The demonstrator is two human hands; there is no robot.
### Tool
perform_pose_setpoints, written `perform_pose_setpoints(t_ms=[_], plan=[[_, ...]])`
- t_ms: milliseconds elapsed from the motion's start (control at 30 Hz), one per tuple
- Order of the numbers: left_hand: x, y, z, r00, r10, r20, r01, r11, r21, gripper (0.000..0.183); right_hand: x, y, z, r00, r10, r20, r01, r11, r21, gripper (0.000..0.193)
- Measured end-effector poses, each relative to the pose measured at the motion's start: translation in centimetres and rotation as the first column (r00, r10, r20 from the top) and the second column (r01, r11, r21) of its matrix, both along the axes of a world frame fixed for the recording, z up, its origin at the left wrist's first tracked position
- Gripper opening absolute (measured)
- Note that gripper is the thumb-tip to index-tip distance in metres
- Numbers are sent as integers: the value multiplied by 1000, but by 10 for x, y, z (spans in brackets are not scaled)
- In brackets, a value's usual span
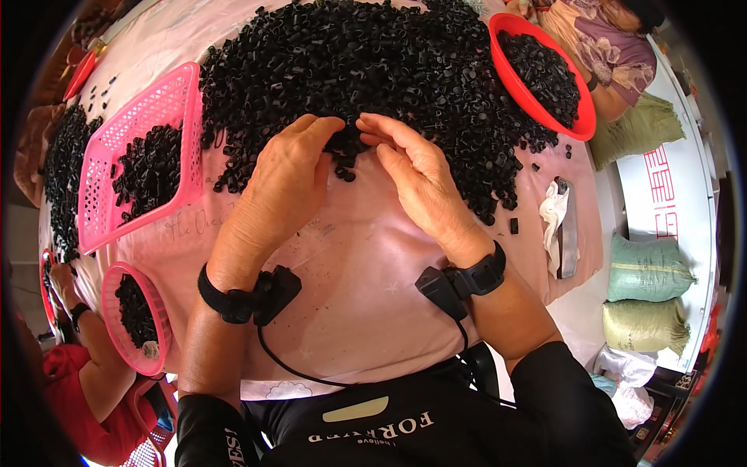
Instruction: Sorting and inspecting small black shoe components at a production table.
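Note:
A big heap of small black plastic pieces (342, 58), some ring-shaped or clip-like, covers the far part of the table. At its near edge my left hand (292, 159) curves inward, fingers reaching into the pieces, thumb side facing right. Opposite it, my right hand (414, 167) has its fingers stretched out and pointing left, touching the heap. Between the two hands lies a small clump of the same pieces (345, 159). Neither hand visibly grips anything; parts of the left fingertips are hard to make out. Each wrist wears a black strap with a small box.
A pink cloth (366, 296) covers the table. A pink rectangular basket (192, 132), a round pink basket (163, 307) and a red basin (517, 97) hold black pieces. A metal tool with white cloth (554, 222) lies right. Co-workers sit at left and far right; sacks (650, 268) stand beyond.

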State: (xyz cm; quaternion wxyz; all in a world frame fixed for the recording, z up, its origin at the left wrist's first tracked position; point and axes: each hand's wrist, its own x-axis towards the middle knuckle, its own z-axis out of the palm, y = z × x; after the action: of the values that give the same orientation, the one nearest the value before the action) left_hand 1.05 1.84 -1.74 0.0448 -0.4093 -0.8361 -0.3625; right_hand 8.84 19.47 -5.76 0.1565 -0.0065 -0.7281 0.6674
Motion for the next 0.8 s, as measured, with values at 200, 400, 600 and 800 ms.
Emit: perform_pose_setpoints(t_ms=[200,400,600,800], plan=[[-8,-8,9,997,77,23,-75,994,-79,32,5,2,14,984,-176,14,177,981,-77,28],[-4,-5,4,999,-46,-4,46,997,-61,32,2,3,5,974,-225,2,225,970,-94,31],[0,0,3,995,-88,-42,81,986,-147,32,2,4,3,993,-121,-13,121,993,16,33],[2,-1,6,996,-91,-15,88,989,-116,25,3,3,11,993,-113,-28,111,992,-62,31]])
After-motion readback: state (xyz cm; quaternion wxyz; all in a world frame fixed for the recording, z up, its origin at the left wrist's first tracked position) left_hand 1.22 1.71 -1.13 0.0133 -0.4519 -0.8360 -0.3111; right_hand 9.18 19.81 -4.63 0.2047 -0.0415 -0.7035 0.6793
